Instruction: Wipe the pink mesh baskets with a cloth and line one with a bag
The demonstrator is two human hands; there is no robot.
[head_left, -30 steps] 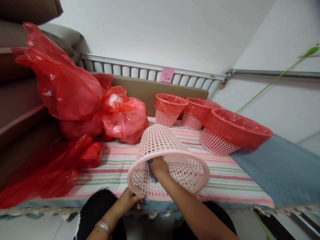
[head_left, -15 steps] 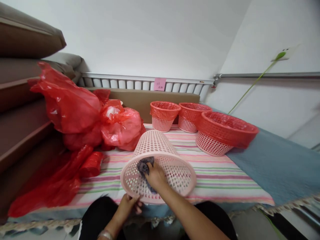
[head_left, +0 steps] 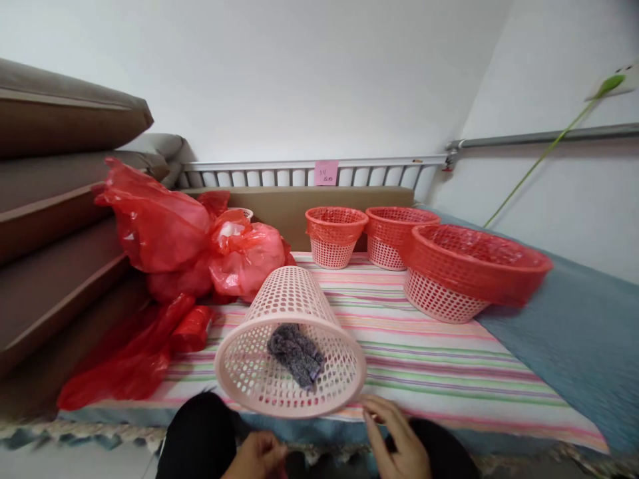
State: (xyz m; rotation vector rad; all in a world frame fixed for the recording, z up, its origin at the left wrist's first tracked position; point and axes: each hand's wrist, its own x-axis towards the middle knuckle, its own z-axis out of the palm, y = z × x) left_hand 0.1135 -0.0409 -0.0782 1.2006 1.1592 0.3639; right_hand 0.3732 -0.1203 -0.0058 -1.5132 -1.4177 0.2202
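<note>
A pink perforated plastic wastebasket (head_left: 288, 293) lies on its side on the striped cloth, its mouth towards me. Inside it rests a crumpled dark grey rag (head_left: 297, 356), with no hand on it. My right hand (head_left: 399, 442) is just outside the basket's lower right rim, fingers stretched and apart, holding nothing. Below the rim, at the bottom edge of the view, my left hand (head_left: 257, 456) is apart from the basket. Its fingers are curled together, and nothing shows in them; part of the hand is cut off.
Three baskets lined with red bags, a left one (head_left: 333, 253), a middle one (head_left: 387, 254) and a right one (head_left: 444, 299), stand beyond. Filled red bags (head_left: 160, 229), a red bag roll (head_left: 192, 329) and stacked brown cushions (head_left: 64, 213) are on the left. A radiator (head_left: 254, 177) lines the wall.
My right hand has let go of the rag and come out of the basket to its right. My left hand has left the rim and moved down. The rag stays inside.
</note>
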